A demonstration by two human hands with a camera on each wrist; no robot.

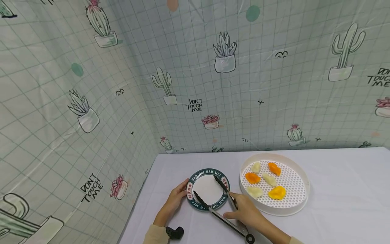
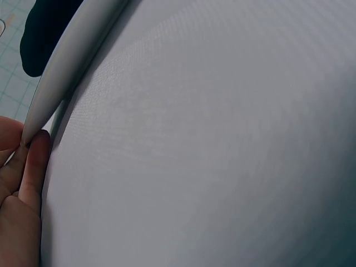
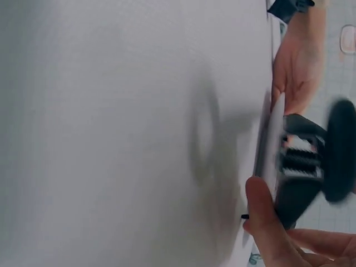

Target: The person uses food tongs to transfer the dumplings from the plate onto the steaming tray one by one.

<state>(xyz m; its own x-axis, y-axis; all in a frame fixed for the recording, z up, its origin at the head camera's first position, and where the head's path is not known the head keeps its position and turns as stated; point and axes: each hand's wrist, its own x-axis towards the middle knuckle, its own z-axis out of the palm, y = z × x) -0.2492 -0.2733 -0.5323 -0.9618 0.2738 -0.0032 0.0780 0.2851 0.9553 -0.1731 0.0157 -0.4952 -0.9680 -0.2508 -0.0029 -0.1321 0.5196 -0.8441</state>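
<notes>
My left hand (image 1: 177, 197) grips the left rim of a round plate (image 1: 208, 187), white in the middle with a dark green lettered border. In the left wrist view, thumb and fingers pinch the plate's edge (image 2: 78, 53). Metal tongs (image 1: 226, 222) with black tips are in my right hand (image 1: 247, 210), thumb on one side and fingers on the other. The arms of the tongs are spread, one tip over each side of the plate, with nothing between them. The right wrist view shows the tongs' blurred black end (image 3: 339, 150) close up.
Right of the plate stands a round white tray (image 1: 306, 189) with a perforated base. Several dumpling-shaped pieces lie in it, pale, orange (image 1: 252, 178) and yellow (image 1: 277, 192). A white cloth (image 1: 344, 203) covers the table. Cactus-print sheets (image 1: 259, 84) hang behind and at left.
</notes>
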